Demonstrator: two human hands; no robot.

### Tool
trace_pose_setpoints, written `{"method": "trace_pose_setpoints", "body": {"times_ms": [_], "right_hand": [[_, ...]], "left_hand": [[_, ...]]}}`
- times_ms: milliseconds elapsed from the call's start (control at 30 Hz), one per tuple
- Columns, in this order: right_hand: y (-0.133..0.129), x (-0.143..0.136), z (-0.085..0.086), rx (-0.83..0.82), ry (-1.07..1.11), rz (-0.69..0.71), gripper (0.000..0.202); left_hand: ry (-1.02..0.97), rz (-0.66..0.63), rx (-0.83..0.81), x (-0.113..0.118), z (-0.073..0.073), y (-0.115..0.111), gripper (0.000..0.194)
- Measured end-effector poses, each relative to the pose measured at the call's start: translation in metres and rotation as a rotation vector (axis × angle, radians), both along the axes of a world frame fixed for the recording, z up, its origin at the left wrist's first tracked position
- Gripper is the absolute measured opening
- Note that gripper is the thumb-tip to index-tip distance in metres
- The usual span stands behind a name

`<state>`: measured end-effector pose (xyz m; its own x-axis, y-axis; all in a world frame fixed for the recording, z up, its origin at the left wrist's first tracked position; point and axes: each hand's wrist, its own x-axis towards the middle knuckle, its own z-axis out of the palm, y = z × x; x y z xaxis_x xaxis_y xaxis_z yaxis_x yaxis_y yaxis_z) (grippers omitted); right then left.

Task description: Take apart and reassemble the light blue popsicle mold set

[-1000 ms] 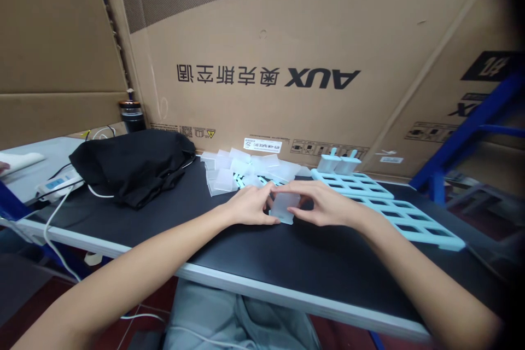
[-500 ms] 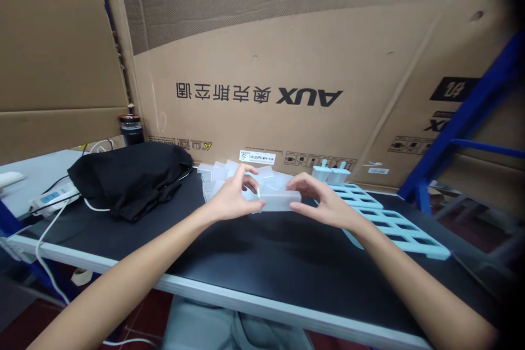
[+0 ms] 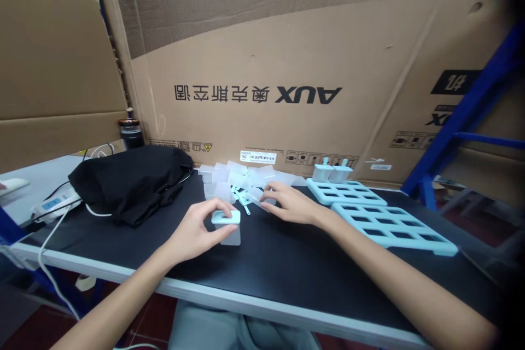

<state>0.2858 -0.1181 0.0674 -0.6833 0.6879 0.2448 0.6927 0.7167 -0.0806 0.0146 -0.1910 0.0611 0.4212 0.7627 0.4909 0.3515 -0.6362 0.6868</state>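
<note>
Pinching between thumb and curled fingers of the left hand a boxy, frosted-plastic mould, smooth pale-blue lid uppermost, near the front of the matte black bench. Reaching with half-curled right hand into translucent, flat-sided pieces; cannot tell if gripping.

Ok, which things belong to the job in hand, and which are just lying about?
Likely job things:
lidded container in the left hand
clear containers at the right hand
blue sticks
blue frames
two stick-topped containers

Likely lying about:
black cloth
power strip
dark bottle
</note>
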Motion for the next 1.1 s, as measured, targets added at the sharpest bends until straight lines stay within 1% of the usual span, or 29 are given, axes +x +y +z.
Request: {"method": "trace_pose_setpoints", "body": {"times_ms": [100,233,333,400,500,600,700,767,833,900,1000,1033,1100], "right_hand": [[-0.001,-0.010,0.003,0.077,0.033,-0.035,0.026],[0.001,-0.043,0.001,0.044,0.005,-0.107,0.017],[0.006,-0.065,-0.005,-0.011,-0.073,-0.204,0.023],[0.009,-0.075,-0.009,-0.038,-0.115,-0.258,0.027],[0.014,-0.080,-0.015,-0.049,-0.133,-0.315,0.026],[0.017,-0.077,-0.019,-0.046,-0.101,-0.343,0.031],[0.020,-0.069,-0.018,-0.095,-0.044,-0.349,0.033],[0.018,-0.063,-0.012,-0.141,0.038,-0.325,0.030],[0.011,-0.058,-0.002,-0.198,0.182,-0.256,0.026],[-0.001,-0.055,0.012,-0.291,0.365,-0.139,0.022],[-0.024,-0.055,0.030,-0.431,0.607,0.073,0.020],[-0.031,-0.056,0.033,-0.448,0.651,0.128,0.020],[-0.042,-0.059,0.037,-0.439,0.667,0.190,0.020]], "left_hand": [[0.045,0.019,0.007,-0.001,-0.004,-0.004,0.013],[0.124,0.048,-0.011,-0.001,-0.010,-0.007,0.017],[0.184,0.033,-0.028,-0.005,-0.015,-0.010,0.025],[0.239,0.025,-0.044,-0.009,-0.019,-0.013,0.034],[0.300,0.017,-0.073,-0.012,-0.023,-0.017,0.045],[0.314,0.014,-0.065,-0.011,-0.024,-0.018,0.046],[0.320,0.033,-0.047,-0.010,-0.024,-0.019,0.046],[0.330,0.044,-0.026,-0.009,-0.025,-0.019,0.046],[0.348,0.053,-0.001,-0.010,-0.025,-0.019,0.049],[0.370,0.067,0.017,-0.010,-0.026,-0.019,0.055],[0.396,0.080,0.019,-0.010,-0.026,-0.018,0.062],[0.402,0.077,0.014,-0.009,-0.026,-0.018,0.064],[0.406,0.066,0.004,-0.009,-0.025,-0.018,0.066]]}}
